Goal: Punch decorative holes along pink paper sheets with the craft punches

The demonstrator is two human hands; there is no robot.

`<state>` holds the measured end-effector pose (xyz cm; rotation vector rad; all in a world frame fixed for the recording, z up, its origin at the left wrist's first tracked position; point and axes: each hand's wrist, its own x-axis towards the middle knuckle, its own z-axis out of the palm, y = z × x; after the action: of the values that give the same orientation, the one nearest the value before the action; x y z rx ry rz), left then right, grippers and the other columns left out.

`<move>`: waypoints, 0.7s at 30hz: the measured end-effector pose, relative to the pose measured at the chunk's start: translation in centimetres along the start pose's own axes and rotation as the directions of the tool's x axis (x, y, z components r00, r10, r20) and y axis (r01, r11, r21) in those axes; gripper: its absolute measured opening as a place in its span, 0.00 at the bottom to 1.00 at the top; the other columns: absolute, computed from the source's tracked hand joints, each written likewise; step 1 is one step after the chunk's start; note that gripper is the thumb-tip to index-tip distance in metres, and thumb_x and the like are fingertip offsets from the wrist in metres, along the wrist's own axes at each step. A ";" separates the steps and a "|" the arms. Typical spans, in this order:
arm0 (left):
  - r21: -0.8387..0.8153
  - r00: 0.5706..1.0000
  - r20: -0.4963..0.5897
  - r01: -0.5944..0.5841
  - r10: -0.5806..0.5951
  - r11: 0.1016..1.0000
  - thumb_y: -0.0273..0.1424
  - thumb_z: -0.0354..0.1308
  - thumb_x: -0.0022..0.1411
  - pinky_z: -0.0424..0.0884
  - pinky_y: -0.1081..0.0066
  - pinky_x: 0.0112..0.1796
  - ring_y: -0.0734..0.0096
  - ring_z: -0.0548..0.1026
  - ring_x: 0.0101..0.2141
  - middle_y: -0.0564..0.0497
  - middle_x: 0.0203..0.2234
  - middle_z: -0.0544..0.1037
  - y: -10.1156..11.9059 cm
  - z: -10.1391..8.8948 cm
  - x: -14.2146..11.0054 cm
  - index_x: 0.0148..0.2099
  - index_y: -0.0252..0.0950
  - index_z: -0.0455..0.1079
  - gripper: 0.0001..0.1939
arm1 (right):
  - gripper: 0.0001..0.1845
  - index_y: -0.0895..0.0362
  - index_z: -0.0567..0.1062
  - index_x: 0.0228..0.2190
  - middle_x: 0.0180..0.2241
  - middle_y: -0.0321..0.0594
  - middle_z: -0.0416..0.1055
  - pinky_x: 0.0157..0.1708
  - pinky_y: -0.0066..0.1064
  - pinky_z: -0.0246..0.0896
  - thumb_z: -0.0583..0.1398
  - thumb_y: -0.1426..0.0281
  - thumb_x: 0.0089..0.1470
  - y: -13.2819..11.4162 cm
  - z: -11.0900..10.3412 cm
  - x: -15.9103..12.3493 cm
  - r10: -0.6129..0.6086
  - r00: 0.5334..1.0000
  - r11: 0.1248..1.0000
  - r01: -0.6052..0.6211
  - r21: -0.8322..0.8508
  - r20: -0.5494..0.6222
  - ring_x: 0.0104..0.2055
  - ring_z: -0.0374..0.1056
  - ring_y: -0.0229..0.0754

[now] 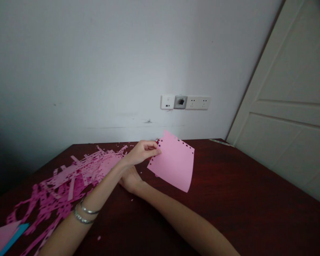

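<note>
My left hand point(142, 152), with two silver bangles on its wrist, pinches the left edge of a pink paper sheet point(174, 164). It holds the sheet tilted just above the dark red table point(242, 192). The sheet's top edge is punched with small holes and cut jagged. My right hand point(130, 180) lies low on the table beneath my left wrist. Its fingers are hidden behind my left forearm, so whether it holds anything does not show. A small red spot shows at the sheet's top left corner, too small to name.
A heap of pink paper strips and scraps point(66, 185) covers the table's left part. A pink and a blue sheet corner point(8, 236) poke in at the bottom left. Wall sockets point(185, 102) sit behind the table, and a white door point(290, 117) stands at the right.
</note>
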<state>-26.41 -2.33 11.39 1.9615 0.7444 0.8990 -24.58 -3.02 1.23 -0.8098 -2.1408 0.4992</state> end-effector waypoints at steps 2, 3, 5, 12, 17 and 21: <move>-0.002 1.000 0.007 0.001 -0.001 1.000 0.37 0.58 0.53 0.58 0.77 0.24 0.80 0.63 0.22 0.56 0.20 0.66 -0.2 0.1 0.1 0.27 0.32 0.67 0.12 | 0.19 0.52 0.73 0.44 0.41 0.45 0.72 0.45 0.45 0.59 0.57 0.75 0.48 -0.2 -0.2 0.0 0.013 1.000 1.000 -0.013 -0.021 0.001 0.49 0.63 0.55; 0.000 1.000 0.009 -0.002 0.002 1.000 0.37 0.58 0.53 0.58 0.77 0.24 0.80 0.63 0.22 0.56 0.20 0.66 -0.3 0.2 0.1 0.27 0.32 0.67 0.12 | 0.19 0.52 0.73 0.44 0.41 0.45 0.73 0.45 0.45 0.59 0.57 0.75 0.48 -0.3 -0.4 0.0 0.008 1.000 1.000 -0.008 -0.024 -0.001 0.49 0.63 0.54; 0.005 1.000 0.005 -0.007 0.007 1.000 0.37 0.59 0.53 0.59 0.77 0.24 0.80 0.63 0.22 0.56 0.20 0.66 -0.3 0.3 0.1 0.27 0.32 0.67 0.12 | 0.19 0.50 0.73 0.43 0.40 0.44 0.73 0.44 0.45 0.60 0.57 0.75 0.49 -0.5 -0.5 0.0 -0.005 1.000 1.000 0.004 -0.027 -0.013 0.49 0.64 0.54; 0.008 1.000 0.012 0.004 -0.004 1.000 0.36 0.60 0.51 0.61 0.76 0.24 0.79 0.65 0.22 0.55 0.20 0.68 -0.2 0.7 0.1 0.26 0.32 0.68 0.11 | 0.17 0.51 0.73 0.43 0.42 0.45 0.72 0.47 0.47 0.59 0.56 0.74 0.50 0.4 0.3 0.0 0.056 0.998 0.996 -0.057 -0.075 -0.022 0.51 0.63 0.55; -0.005 1.000 0.006 -0.016 0.016 1.000 0.37 0.60 0.51 0.60 0.77 0.24 0.79 0.65 0.22 0.56 0.19 0.67 -0.2 0.9 0.1 0.25 0.32 0.67 0.12 | 0.20 0.56 0.69 0.46 0.49 0.44 0.67 0.52 0.47 0.54 0.54 0.74 0.49 1.8 -0.5 -0.6 0.037 0.999 0.999 -0.036 0.040 -0.007 0.53 0.60 0.53; -0.040 0.993 -0.119 0.014 -0.018 0.999 0.39 0.59 0.52 0.60 0.78 0.22 0.79 0.65 0.22 0.55 0.19 0.68 -0.4 1.3 0.2 0.27 0.32 0.68 0.13 | 0.12 0.56 0.74 0.34 0.37 0.42 0.74 0.46 0.43 0.61 0.55 0.66 0.49 3.2 -5.7 -3.0 0.334 0.942 0.786 -0.266 0.558 -0.022 0.44 0.67 0.48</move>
<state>-25.36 -2.57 10.59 1.8781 0.8037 1.0208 -17.39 -2.26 1.36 -0.8182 -1.6221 1.1448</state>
